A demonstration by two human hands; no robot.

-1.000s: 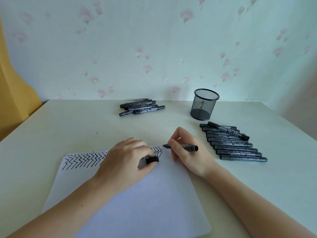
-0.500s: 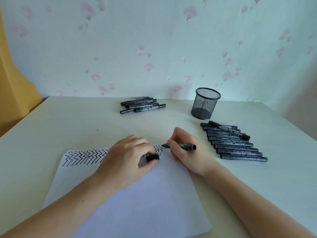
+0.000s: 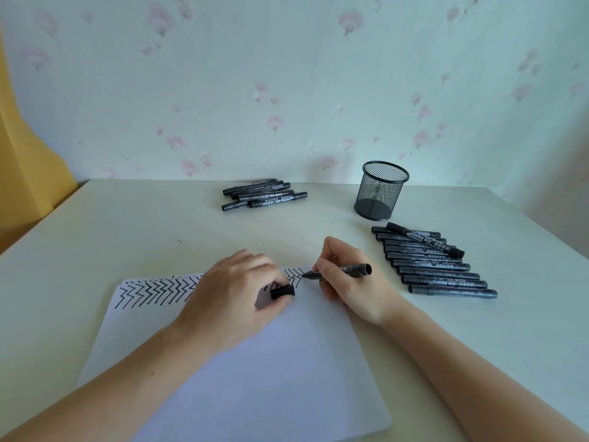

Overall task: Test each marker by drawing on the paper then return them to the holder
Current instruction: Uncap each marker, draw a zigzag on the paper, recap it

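My right hand [image 3: 345, 283] grips an uncapped black marker [image 3: 347, 269] with its tip on the top right corner of the white paper [image 3: 255, 362], at the end of a row of black zigzag lines [image 3: 153, 293]. My left hand [image 3: 232, 298] rests on the paper and pinches the marker's black cap [image 3: 282, 291]. The black mesh holder [image 3: 381, 190] stands upright at the back right, with no marker in it that I can see.
A row of several black markers [image 3: 436, 269] lies on the table to the right of my right hand, one lying across the top of the row. A smaller pile of markers [image 3: 263, 194] lies at the back centre. A yellow object [image 3: 28, 173] stands left of the table.
The marker tip has stayed at the end of the zigzag row with only a slight shift of my right hand. My left hand still holds the cap in place.
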